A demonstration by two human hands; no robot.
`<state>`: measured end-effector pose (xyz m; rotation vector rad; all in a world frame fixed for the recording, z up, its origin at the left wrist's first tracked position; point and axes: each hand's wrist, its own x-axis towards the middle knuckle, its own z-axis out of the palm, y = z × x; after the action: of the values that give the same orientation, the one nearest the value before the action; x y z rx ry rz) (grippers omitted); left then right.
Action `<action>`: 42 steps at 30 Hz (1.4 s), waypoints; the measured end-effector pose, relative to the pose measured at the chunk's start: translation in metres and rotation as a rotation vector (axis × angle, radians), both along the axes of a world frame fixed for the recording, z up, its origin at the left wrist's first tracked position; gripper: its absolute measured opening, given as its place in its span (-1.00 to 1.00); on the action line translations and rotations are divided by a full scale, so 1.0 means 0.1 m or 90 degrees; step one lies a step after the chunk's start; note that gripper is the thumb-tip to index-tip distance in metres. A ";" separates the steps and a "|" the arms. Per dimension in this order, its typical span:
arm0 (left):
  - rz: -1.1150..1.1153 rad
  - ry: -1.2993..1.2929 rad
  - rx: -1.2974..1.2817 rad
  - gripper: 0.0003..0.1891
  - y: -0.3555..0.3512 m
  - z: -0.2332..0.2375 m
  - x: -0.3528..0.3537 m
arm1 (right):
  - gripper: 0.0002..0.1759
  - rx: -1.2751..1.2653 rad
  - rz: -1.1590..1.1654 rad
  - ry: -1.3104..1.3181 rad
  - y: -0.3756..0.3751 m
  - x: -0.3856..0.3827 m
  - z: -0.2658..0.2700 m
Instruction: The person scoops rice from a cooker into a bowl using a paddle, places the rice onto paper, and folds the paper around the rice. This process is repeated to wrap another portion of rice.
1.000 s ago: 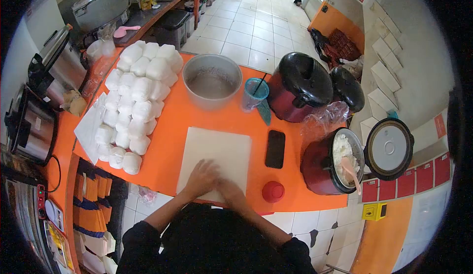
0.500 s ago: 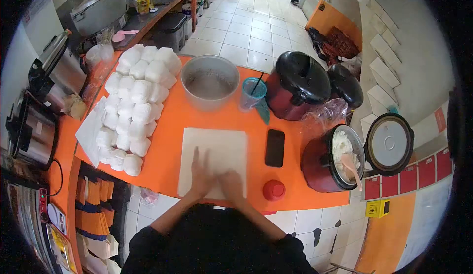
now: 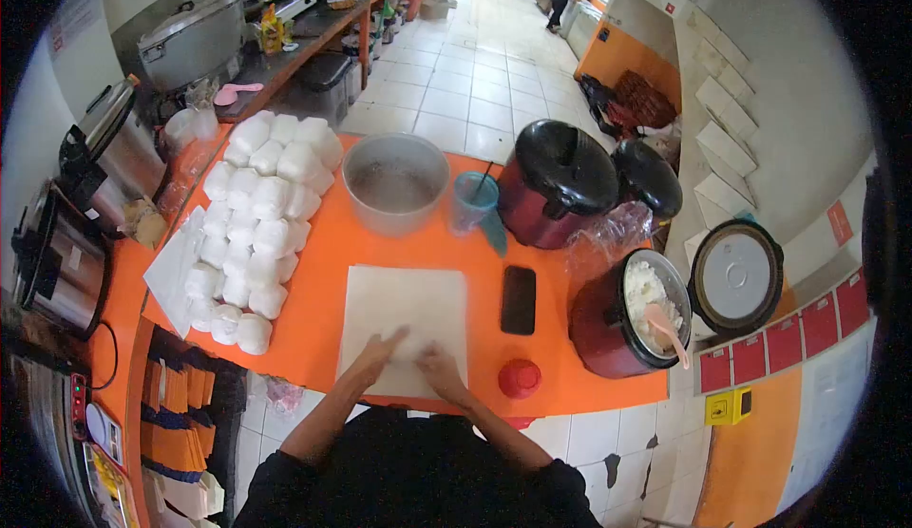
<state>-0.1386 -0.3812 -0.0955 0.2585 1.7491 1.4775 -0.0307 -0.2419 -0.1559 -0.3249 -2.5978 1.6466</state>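
Note:
A stack of off-white paper sheets (image 3: 366, 291) lies on the orange table in front of me. Over its lower left part is my left hand (image 3: 377, 353), its fingers stretched toward the right and slightly blurred. Facing it, my right hand (image 3: 439, 370) has curled fingers, low over the sheets. A pale, blurred patch shows between the hands; I cannot make out what it is. Many white wrapped bundles (image 3: 269, 198) are piled on the left. On the right, an open cooker (image 3: 608, 324) holds white rice (image 3: 644, 286) and a pink paddle (image 3: 668, 330).
Behind the paper are a metal pot (image 3: 394, 186) and a blue cup (image 3: 471, 207). To the right lie a black phone (image 3: 518, 300) and a red round object (image 3: 520, 378). A closed cooker (image 3: 556, 191) is at the back. Another person (image 3: 564, 1) stands far off.
My left hand has turned from pointing forward to pointing right, and a gap now shows between my hands. The camera view has tilted up slightly.

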 end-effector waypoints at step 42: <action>0.563 0.922 -0.562 -0.66 -1.46 0.26 -1.50 | -0.60 0.065 -0.009 0.016 1.67 1.83 1.69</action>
<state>-0.2884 -0.5276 -0.0693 0.0252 3.8516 0.7047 0.1519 -0.0748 0.0130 -0.3147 -2.6419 1.4968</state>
